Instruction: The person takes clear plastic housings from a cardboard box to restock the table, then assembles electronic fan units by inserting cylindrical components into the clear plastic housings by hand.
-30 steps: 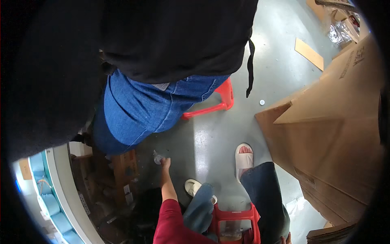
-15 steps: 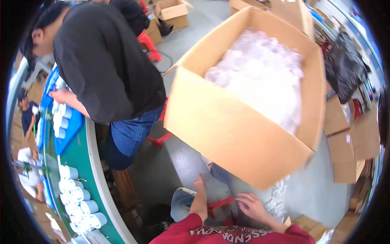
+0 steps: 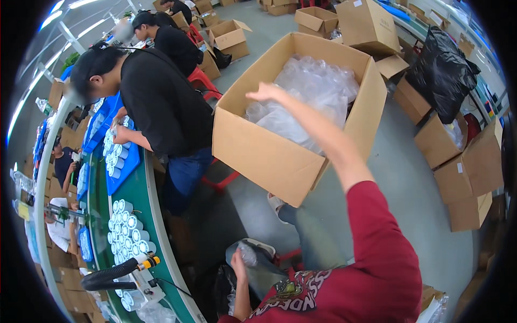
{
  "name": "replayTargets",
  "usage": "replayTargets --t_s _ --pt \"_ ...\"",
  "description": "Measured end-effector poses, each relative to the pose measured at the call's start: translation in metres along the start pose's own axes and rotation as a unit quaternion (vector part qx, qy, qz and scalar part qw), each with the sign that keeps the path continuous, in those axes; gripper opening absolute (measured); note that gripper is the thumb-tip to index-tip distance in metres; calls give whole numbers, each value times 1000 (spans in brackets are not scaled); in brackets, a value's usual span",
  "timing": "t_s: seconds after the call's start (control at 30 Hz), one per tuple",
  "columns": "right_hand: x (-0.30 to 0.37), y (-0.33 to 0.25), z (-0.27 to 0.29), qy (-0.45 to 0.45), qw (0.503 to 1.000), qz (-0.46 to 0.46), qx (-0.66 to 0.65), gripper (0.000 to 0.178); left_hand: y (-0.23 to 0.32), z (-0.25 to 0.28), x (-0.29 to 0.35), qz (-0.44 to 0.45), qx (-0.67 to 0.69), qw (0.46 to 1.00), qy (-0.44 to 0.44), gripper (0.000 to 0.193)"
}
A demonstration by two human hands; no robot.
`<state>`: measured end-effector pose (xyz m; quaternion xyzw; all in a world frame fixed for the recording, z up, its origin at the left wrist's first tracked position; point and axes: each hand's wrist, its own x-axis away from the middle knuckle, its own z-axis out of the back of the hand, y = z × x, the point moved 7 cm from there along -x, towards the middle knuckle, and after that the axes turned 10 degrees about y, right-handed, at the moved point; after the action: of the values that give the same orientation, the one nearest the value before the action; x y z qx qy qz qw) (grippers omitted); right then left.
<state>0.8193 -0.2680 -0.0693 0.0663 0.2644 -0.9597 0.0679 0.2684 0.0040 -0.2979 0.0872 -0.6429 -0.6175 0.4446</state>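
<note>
A large open cardboard box point(image 3: 258, 153) stands in front of me, filled with translucent plastic pieces point(image 3: 318, 86), whose exact kind I cannot make out. My right arm reaches across the box. My right hand point(image 3: 266, 92) is above its left part, fingers stretched out to the left and nothing seen in them. Low in the view, by my lap, my left hand point(image 3: 237, 264) is closed on a clear plastic piece point(image 3: 247, 254). Part of that piece is hidden by the fingers.
On my left runs a green conveyor point(image 3: 156, 237) bearing white cylindrical parts point(image 3: 129, 229) and blue trays point(image 3: 126, 172). A black hose point(image 3: 110, 274) arches over it. A co-worker in black point(image 3: 164, 102) handles parts there. Cartons point(image 3: 458, 177) and a black bag point(image 3: 444, 75) stand at right.
My right hand has risen from near my lap to above the box. A clear plastic piece now shows in my left hand. The box appears smaller and the view has shifted.
</note>
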Motion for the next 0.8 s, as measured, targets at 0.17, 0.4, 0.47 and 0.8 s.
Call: replayTargets --t_s 0.17,0.4,0.47,0.8 --pt "22 -10 -53 2 981 26 194 37 -26 78 25 -26 -1 997 73 25" --pt "29 28 -11 135 973 45 182 42 -39 71 70 -6 1 997 72 29" --pt "31 45 -17 149 977 0 150 59 -42 75 67 -3 9 997 71 28" --pt "-3 65 -36 196 967 161 23 65 -68 143 92 -29 9 972 234 27"
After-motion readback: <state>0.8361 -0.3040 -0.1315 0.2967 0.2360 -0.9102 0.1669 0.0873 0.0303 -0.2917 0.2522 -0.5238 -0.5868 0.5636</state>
